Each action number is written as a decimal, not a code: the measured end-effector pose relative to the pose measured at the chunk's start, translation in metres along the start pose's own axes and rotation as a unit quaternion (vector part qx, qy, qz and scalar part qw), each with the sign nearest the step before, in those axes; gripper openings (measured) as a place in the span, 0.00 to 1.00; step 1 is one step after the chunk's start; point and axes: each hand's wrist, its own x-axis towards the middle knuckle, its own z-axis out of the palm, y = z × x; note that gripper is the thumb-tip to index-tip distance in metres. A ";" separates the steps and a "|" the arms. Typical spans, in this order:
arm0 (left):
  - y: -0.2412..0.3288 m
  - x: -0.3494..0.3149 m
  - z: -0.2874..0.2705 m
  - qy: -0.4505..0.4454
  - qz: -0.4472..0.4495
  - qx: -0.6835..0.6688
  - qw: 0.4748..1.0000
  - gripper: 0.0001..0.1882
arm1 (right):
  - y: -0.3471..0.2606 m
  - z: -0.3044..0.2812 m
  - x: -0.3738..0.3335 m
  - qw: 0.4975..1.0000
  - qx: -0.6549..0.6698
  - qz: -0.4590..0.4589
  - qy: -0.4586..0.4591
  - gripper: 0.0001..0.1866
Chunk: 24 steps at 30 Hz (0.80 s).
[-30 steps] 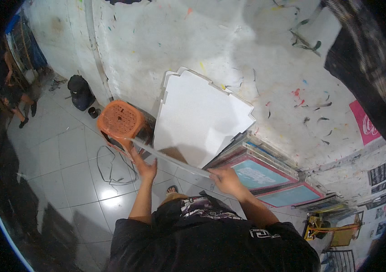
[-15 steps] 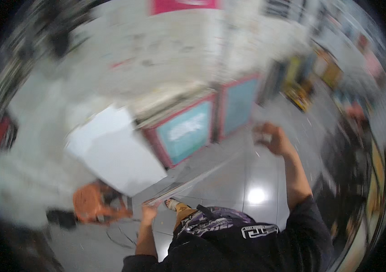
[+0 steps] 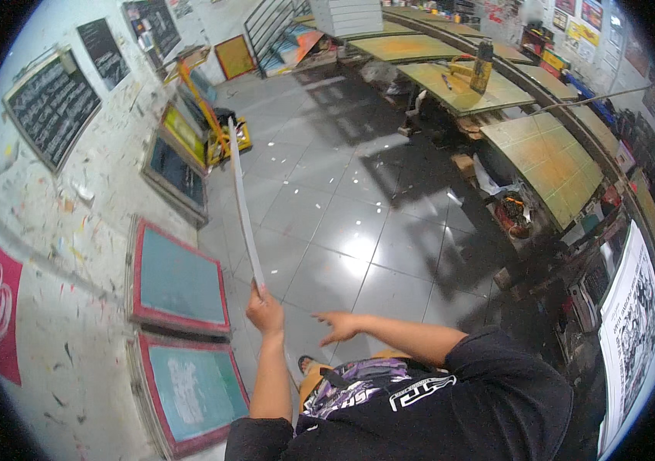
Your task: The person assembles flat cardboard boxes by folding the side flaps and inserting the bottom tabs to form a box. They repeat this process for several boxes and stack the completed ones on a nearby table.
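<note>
My left hand (image 3: 266,313) is closed round the near end of a long, thin, pale strip (image 3: 244,211). The strip points away from me above the floor, its far end in front of a yellow stand. Whether it is a slat or a flat panel seen edge-on, I cannot tell. To the right of it, my right hand (image 3: 336,326) is held out over the floor, fingers apart, with nothing in it. Two screen-printing frames with red borders lean on the wall beside my left arm: one with a plain teal mesh (image 3: 180,273), one with a pale patch (image 3: 197,392).
More framed screens (image 3: 177,173) and a yellow stand (image 3: 216,131) line the left wall. Along the right runs a row of tilted printing boards (image 3: 546,165), one bearing a yellow-and-black tool (image 3: 481,69). A printed white sheet (image 3: 633,346) stands at the near right. White scraps dot the tiled floor (image 3: 327,230).
My view has swung right, from the wall toward the room. The strip, earlier slanting rightward, now points away from me. My right hand has come in closer to my body.
</note>
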 end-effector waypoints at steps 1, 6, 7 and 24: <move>0.018 0.012 0.022 0.008 0.017 -0.025 1.000 0.16 | -0.005 0.003 0.016 0.999 -0.002 -0.036 0.041 0.44; 0.119 0.075 0.147 -0.052 0.164 -0.207 0.963 0.22 | 0.125 -0.005 0.155 0.958 0.044 -0.092 0.268 0.25; 0.113 0.093 0.152 -0.062 0.159 -0.195 0.966 0.24 | 0.110 -0.016 0.170 0.957 0.040 -0.086 0.273 0.23; -0.212 0.253 0.297 -0.400 -0.521 -0.424 0.624 0.34 | 0.034 -0.439 0.205 0.670 0.421 -0.062 0.608 0.09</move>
